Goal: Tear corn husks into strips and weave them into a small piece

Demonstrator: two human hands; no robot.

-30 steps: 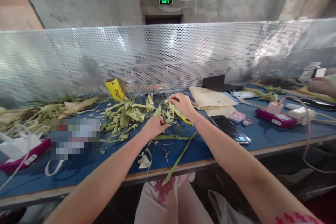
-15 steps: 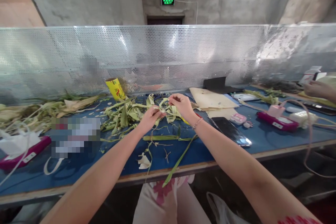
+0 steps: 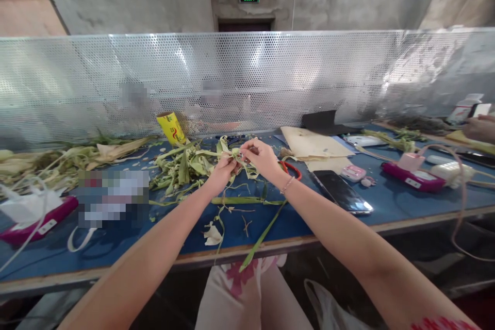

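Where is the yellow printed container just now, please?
In the head view, the yellow printed container is left of centre, tilted behind the green leaf pile and in front of the perforated metal screen.

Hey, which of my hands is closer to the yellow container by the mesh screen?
Left. Your left hand is right of the yellow container and nearer your body; your right hand is farther right, just past the left.
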